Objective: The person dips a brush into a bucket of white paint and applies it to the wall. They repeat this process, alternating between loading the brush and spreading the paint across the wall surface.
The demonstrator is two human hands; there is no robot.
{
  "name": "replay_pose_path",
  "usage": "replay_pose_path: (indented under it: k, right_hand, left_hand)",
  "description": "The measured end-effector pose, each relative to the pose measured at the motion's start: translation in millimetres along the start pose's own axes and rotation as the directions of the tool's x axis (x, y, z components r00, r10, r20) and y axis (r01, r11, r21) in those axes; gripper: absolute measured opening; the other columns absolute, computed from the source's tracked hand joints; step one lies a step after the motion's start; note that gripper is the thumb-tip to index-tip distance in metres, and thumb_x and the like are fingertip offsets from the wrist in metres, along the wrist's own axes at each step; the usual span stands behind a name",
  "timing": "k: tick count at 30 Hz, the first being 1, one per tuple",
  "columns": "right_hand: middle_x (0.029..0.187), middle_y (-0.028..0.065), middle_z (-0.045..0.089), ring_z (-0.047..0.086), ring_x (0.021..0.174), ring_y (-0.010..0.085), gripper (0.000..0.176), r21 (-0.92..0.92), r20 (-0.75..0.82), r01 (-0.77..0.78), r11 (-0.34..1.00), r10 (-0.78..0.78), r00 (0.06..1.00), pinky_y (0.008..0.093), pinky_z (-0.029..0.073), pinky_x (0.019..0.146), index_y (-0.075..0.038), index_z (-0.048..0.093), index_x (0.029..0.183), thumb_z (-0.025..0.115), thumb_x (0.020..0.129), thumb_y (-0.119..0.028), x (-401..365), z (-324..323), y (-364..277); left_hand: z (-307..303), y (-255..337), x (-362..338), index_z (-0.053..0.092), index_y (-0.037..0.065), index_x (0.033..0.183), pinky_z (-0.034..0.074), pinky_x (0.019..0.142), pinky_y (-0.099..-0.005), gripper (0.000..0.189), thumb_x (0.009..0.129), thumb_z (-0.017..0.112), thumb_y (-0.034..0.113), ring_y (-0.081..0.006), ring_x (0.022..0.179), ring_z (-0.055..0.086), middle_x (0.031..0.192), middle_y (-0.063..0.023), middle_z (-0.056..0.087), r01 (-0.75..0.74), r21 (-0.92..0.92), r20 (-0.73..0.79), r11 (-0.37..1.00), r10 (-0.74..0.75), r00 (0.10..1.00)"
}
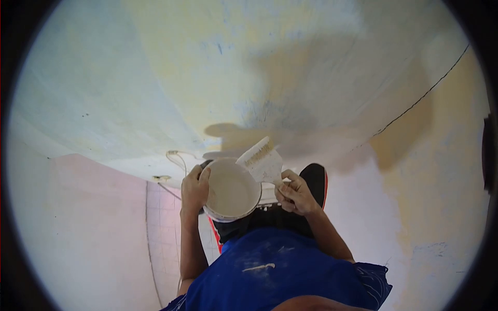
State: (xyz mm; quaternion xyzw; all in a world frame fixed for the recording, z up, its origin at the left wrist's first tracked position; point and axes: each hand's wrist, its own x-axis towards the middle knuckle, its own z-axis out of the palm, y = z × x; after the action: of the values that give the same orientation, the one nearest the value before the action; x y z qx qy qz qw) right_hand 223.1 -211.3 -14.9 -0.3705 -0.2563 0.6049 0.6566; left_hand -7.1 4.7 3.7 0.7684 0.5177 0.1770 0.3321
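My left hand (195, 187) is closed on the rim of a round white bucket (232, 189), thumb toward the inside. Pale, whitish paint or plaster shows in the bucket. In my right hand (295, 194) is the handle of a wide paintbrush (262, 161), gripped between thumb and fingers. The brush is coated in white and tilts up to the left, its bristle end over the bucket's upper right rim.
A patchy white and yellow wall (218, 62) rises in front of me, with a dark crack (425, 93) at the right. A loose cable (176, 158) hangs near an opening in the wall (161, 178). Tiles (165, 217) show at the lower left.
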Motion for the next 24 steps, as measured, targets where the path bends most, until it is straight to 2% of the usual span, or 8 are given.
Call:
replay_pose_path:
  k: [3, 7, 9, 10, 13, 17, 22, 24]
  right_hand:
    - [0.077, 0.0056, 0.054, 0.033, 0.047, 0.0052, 0.025, -0.018, -0.094, 0.026, 1.0, -0.027, 0.995, 0.0215, 0.025, 0.038, -0.015, 0.052, 0.127, 0.062, 0.105, -0.022, -4.5, 6.7, -5.1]
    - [0.076, 0.0033, 0.051, 0.032, 0.049, 0.0053, 0.018, -0.069, -0.143, 0.159, 0.985, -0.167, 0.976, 0.0209, 0.024, 0.04, -0.016, 0.053, 0.123, 0.056, 0.106, -0.02, -1.0, 23.6, -74.3]
    - [0.084, 0.0064, 0.056, 0.037, 0.051, 0.0061, 0.029, -0.108, -0.157, 0.322, 0.941, -0.336, 0.929, 0.022, 0.027, 0.042, -0.01, 0.054, 0.132, 0.055, 0.103, -0.015, -3.9, 22.2, -113.1]
    - [0.086, 0.0059, 0.058, 0.039, 0.052, 0.0066, 0.034, -0.223, -0.269, 0.376, 0.899, -0.428, 0.863, 0.0229, 0.028, 0.043, -0.007, 0.054, 0.135, 0.055, 0.1, -0.01, -9.2, 42.0, -141.2]
    - [0.086, 0.0023, 0.058, 0.042, 0.052, 0.0039, 0.039, -0.698, -0.026, 0.532, 0.479, -0.759, 0.65, 0.0216, 0.032, 0.044, -0.007, 0.056, 0.142, 0.056, 0.102, -0.01, -27.0, 97.9, -228.6]
    - [0.08, -0.0038, 0.054, 0.041, 0.05, 0.0003, 0.039, -0.93, 0.24, 0.36, -0.073, -0.862, 0.446, 0.0192, 0.032, 0.044, -0.009, 0.06, 0.142, 0.06, 0.104, -0.016, -41.6, 183.6, -319.7]
    - [0.076, -0.0046, 0.051, 0.035, 0.046, -0.0019, 0.038, -0.886, 0.462, 0.166, -0.433, -0.795, 0.392, 0.0171, 0.027, 0.04, -0.007, 0.061, 0.141, 0.055, 0.104, -0.014, -41.4, 282.6, -398.7]
    - [0.081, 0.0003, 0.062, 0.046, 0.049, 0.0055, 0.039, -0.806, 0.472, -0.208, -0.554, -0.814, 0.337, 0.0248, 0.04, 0.046, -0.007, 0.063, 0.14, 0.055, 0.104, -0.021, -42.3, 329.5, -411.6]
  left_hand:
    - [-1.2, -2.9, -5.3, 0.068, -0.002, 0.097, 0.05, 0.082, -0.0523, 0.039, 0.099, 0.058, 0.035, -0.049, 0.098, 0.065, 0.097, -0.0332, 0.066, -0.06, -0.021, -0.039, 0.998, 0.059, 0.997]
    - [0.4, -5.8, -1.3, 0.067, -0.002, 0.094, 0.05, 0.077, -0.0539, 0.036, 0.097, 0.06, 0.034, -0.0505, 0.089, 0.066, 0.09, -0.0306, 0.067, -0.03, -0.032, -0.03, 0.999, 0.029, 0.999]
    - [1.1, -5.8, -1.7, 0.067, -0.001, 0.093, 0.05, 0.076, -0.0545, 0.036, 0.096, 0.061, 0.034, -0.0509, 0.086, 0.065, 0.088, -0.0305, 0.067, -0.049, -0.066, -0.038, 0.997, 0.047, 0.998]
    - [0.5, -6.6, -1.0, 0.067, -0.001, 0.092, 0.049, 0.074, -0.055, 0.035, 0.095, 0.062, 0.034, -0.0514, 0.084, 0.065, 0.086, -0.0303, 0.067, -0.03, -0.078, -0.036, 0.996, 0.027, 0.999]
    - [2.2, -8.6, 1.2, 0.067, -0.001, 0.092, 0.048, 0.075, -0.0557, 0.035, 0.095, 0.063, 0.034, -0.0513, 0.084, 0.064, 0.085, -0.0305, 0.066, -0.036, -0.051, -0.041, 0.998, 0.034, 0.999]
    - [0.8, -5.4, -1.3, 0.067, 0.0, 0.093, 0.049, 0.078, -0.056, 0.034, 0.096, 0.063, 0.034, -0.0511, 0.086, 0.065, 0.085, -0.0286, 0.068, -0.026, -0.052, -0.049, 0.998, 0.024, 0.998]
    - [1.1, -10.8, -1.3, 0.068, 0.001, 0.092, 0.049, 0.085, -0.0556, 0.033, 0.095, 0.063, 0.034, -0.0495, 0.095, 0.065, 0.094, -0.026, 0.07, -0.012, -0.069, -0.054, 0.998, 0.009, 0.999]
    - [5.4, -18.2, 2.3, 0.068, 0.001, 0.091, 0.049, 0.085, -0.0556, 0.034, 0.095, 0.063, 0.034, -0.049, 0.096, 0.065, 0.095, -0.0259, 0.07, -0.016, -0.086, -0.058, 0.996, 0.011, 0.998]
